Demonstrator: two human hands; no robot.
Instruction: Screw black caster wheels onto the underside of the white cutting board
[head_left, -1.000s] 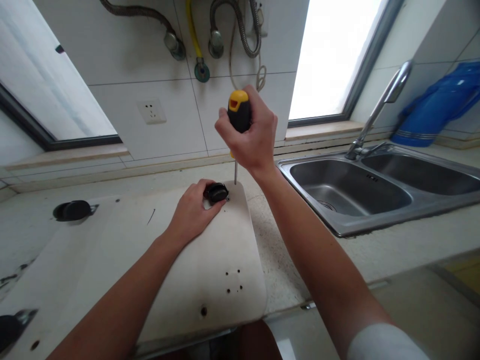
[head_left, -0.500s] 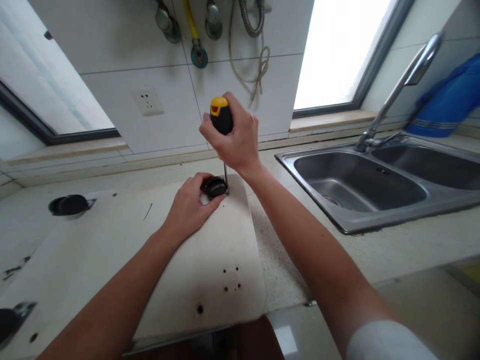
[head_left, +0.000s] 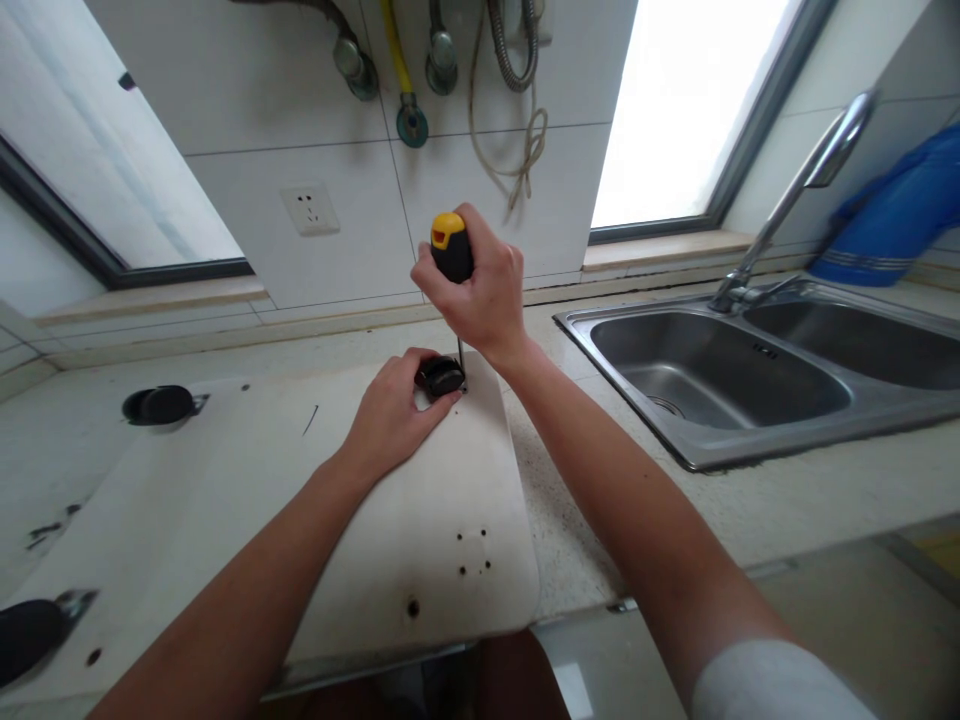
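Note:
My right hand (head_left: 484,285) is wrapped round the yellow and black handle of a screwdriver (head_left: 452,250), held nearly upright. Its shaft runs down to the base of a black caster wheel (head_left: 442,377) at the far right corner of a white board (head_left: 382,530). With thumb and fingers around that caster, my left hand (head_left: 397,405) presses it against the board. The screw under the tip is too small to make out. Two more casters, a far one (head_left: 166,404) and a near one (head_left: 30,635), sit at the board's left side.
Beneath the board is a speckled countertop (head_left: 566,510). A steel double sink (head_left: 705,440) with a tall faucet (head_left: 795,195) lies to the right, a blue cloth-like item (head_left: 892,215) behind it. Small dark pieces (head_left: 45,533) lie at left. Wall pipes and a socket (head_left: 310,210) are ahead.
The whole view has shifted slightly, so things appear a little lower and further right. Both hands keep their hold on the screwdriver and the caster wheel.

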